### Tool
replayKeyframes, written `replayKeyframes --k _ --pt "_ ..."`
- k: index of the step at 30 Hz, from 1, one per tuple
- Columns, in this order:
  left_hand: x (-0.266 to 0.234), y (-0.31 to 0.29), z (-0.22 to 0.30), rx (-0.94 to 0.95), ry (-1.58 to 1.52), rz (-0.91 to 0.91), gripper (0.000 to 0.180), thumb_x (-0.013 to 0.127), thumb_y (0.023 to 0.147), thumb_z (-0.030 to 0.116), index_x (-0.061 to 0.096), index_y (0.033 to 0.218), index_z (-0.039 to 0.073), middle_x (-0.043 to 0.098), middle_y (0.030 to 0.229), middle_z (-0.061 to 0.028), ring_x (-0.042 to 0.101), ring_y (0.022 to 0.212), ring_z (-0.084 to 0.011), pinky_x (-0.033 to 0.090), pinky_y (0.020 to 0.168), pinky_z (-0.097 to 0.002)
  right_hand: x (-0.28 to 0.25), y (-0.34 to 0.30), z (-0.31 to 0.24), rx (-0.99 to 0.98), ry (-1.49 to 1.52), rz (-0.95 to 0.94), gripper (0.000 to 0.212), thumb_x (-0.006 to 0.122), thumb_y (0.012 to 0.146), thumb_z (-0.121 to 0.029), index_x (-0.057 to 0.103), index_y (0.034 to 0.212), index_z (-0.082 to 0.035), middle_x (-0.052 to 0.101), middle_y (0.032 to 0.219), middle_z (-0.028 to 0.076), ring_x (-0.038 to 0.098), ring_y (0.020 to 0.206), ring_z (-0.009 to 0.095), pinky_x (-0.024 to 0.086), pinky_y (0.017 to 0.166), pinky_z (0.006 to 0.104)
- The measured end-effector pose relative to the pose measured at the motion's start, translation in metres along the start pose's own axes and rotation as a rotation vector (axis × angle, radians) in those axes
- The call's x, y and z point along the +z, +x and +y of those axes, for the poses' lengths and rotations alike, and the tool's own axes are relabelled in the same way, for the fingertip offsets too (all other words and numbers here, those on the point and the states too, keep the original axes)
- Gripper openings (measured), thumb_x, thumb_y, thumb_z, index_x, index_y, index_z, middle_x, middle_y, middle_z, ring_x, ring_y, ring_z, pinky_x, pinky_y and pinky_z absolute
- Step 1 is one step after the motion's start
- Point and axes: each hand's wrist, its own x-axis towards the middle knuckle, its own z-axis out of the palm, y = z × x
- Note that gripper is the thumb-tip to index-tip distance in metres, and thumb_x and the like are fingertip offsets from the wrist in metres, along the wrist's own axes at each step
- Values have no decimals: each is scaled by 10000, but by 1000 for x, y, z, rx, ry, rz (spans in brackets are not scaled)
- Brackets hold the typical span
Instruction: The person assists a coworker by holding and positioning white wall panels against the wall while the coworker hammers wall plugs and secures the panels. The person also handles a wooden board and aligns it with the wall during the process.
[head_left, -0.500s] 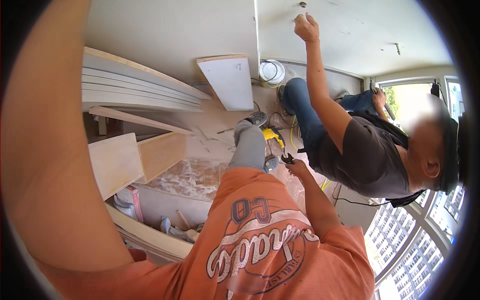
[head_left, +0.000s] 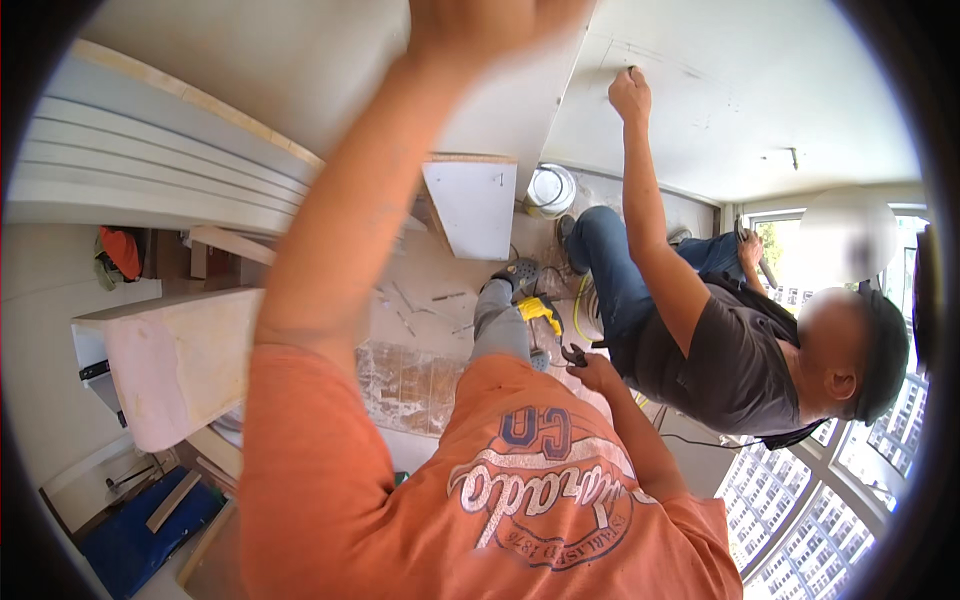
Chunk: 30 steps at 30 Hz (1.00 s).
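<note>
My left hand (head_left: 490, 22) is raised in front of the pale wall, cut off by the upper edge and smeared by motion. Its fingers cannot be made out. Low beside my right leg, my right hand (head_left: 597, 373) is closed on a black pair of pincers (head_left: 574, 355), whose curved jaws stand apart. On the floor just beyond lies a yellow power tool (head_left: 540, 312) with a cord. To the right, a co-worker in a dark shirt (head_left: 690, 370) reaches one hand (head_left: 630, 95) to the wall. Their other hand (head_left: 750, 248) holds a dark-handled tool.
A white board (head_left: 475, 205) leans on the wall by a white bucket (head_left: 550, 188). Long white panels (head_left: 160, 150) are stacked at left, above a pale wooden piece (head_left: 170, 350). A blue sheet (head_left: 150, 540) lies lower left. Scraps and cords litter the floor; windows stand at right.
My left arm has swung from the left rim toward the middle, bringing the hand into view at the top. The co-worker's raised hand is a little lower. My right hand keeps the pincers.
</note>
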Motion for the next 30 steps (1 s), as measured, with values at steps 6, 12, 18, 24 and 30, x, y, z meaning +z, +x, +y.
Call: replayKeyframes --k 6,12,18,24,30 --pt "-67 -327 26 -766 90 -938 369 587 743 91 511 1095 10 496 1157 -162 462 1079 -308 372 893 -401 -22 -27 -43 104 103 -54 443 594 756 -410 580 831 26 609 732 170 600 691 274 447 630 343" --pt "-60 -374 -3 -777 333 -1348 536 566 763 149 369 1252 51 348 1320 -111 306 1226 -251 276 979 -457 -5 -24 -20 151 73 55 442 617 746 -432 586 816 3 604 668 126 586 628 229 443 599 330" --pt "-50 -368 5 -778 434 -1365 529 657 694 158 440 1166 56 439 1149 -103 372 1121 -271 265 981 -458 -3 -38 -9 165 215 67 432 623 745 -407 599 851 10 605 672 122 591 640 210 448 609 329" --pt "-100 -385 58 -727 164 -1458 178 651 674 161 528 772 77 552 870 -95 521 830 -287 388 717 -409 17 -66 27 317 444 144 409 630 733 -367 605 862 21 617 703 147 611 680 232 459 650 335" --pt "-88 -300 107 -750 122 -1444 201 654 698 196 519 749 56 570 776 -116 546 792 -316 409 684 -424 59 -94 86 296 285 173 507 602 714 -449 599 895 25 595 915 241 570 899 362 443 773 395"
